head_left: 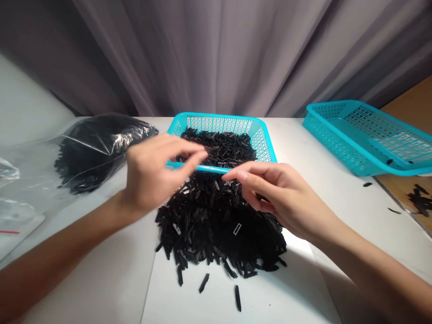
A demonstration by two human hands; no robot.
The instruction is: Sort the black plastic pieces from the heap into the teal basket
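Note:
My left hand (151, 168), a little blurred, is over the near rim of a turquoise plastic basket (266, 139). Its thumb and fingertips pinch a small flat black piece (212, 148). Many similar black strips (219, 139) lie in the basket. To the right, my right hand (273, 184) has thumb and forefinger pressed together just by the basket's near rim; what they hold, if anything, is too small to tell. Below both hands a heap of black strips (216, 225) spreads over a white sheet, with a light-coloured rectangular piece (237, 229) on top.
A clear plastic bag (97, 148) full of black pieces lies at the left. Another turquoise basket (337, 139) stands at the right, a few black bits inside. Loose strips (420, 198) lie on a brown surface at the right edge. A grey curtain (216, 58) hangs behind.

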